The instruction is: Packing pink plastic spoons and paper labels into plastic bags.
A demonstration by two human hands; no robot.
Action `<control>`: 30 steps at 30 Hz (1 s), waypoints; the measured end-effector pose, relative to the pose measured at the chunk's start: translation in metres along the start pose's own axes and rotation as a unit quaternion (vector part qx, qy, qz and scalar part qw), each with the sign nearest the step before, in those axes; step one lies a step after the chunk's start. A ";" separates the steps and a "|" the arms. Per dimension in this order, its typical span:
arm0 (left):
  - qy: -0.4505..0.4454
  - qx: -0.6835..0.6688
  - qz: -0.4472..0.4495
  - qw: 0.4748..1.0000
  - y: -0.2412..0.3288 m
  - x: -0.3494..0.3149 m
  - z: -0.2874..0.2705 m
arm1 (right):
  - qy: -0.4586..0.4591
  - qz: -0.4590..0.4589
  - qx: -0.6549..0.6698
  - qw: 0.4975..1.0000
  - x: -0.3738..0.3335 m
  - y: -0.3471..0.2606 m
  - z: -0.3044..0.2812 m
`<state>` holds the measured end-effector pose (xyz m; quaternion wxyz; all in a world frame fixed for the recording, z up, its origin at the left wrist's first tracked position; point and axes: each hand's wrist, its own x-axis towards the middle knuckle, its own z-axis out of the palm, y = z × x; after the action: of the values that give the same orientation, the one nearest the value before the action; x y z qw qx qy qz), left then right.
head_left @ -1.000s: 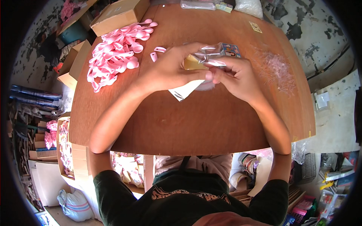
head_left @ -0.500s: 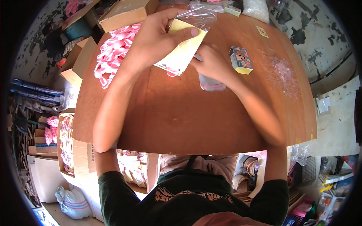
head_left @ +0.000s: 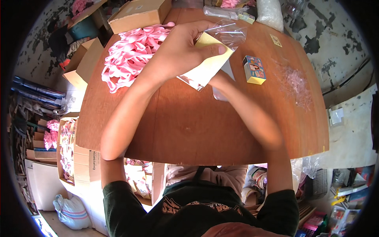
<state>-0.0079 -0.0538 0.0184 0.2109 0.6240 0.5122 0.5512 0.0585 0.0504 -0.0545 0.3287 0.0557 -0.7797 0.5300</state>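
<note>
My left hand [head_left: 183,53] is closed on a pale yellow card [head_left: 211,59] inside a clear plastic bag, its thumb pressed flat across the card's face. The bag's loose clear end [head_left: 231,33] sticks out past the far edge. Behind the card, my right hand [head_left: 219,80] is mostly covered; its fingers are hidden, so I cannot see what they do. Partly under that hand, a stack of clear plastic bags [head_left: 220,94] lies on the table. A heap of pink uninflated balloons [head_left: 128,55] spreads beside my left forearm.
A small blue and yellow box [head_left: 254,70] stands to the right on the brown wooden table [head_left: 185,130]. Beyond it are a tangle of clear pinkish strands [head_left: 296,85] and a small yellow card [head_left: 276,40]. A cardboard box [head_left: 140,15] and a white plastic sack [head_left: 270,15] sit at the far edge.
My left hand has moved right with the bagged card. My right hand, partly visible beside the card before, has slipped behind it. The table things sit slightly lower in view.
</note>
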 end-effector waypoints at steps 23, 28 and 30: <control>-0.071 -0.020 -0.008 0.997 -0.018 -0.002 0.029 | 0.098 0.238 0.238 0.937 -0.036 -0.095 -0.128; -0.073 -0.063 -0.011 0.995 -0.017 -0.003 0.030 | 0.181 0.135 0.151 0.962 -0.037 -0.101 -0.127; -0.081 -0.062 -0.046 0.994 -0.018 -0.002 0.030 | 0.189 0.113 0.124 0.967 -0.038 -0.107 -0.133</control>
<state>0.0127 -0.0399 -0.0066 0.3150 0.6283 0.4862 0.5192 0.1949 0.1090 0.0373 0.3987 -0.0943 -0.6329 0.6569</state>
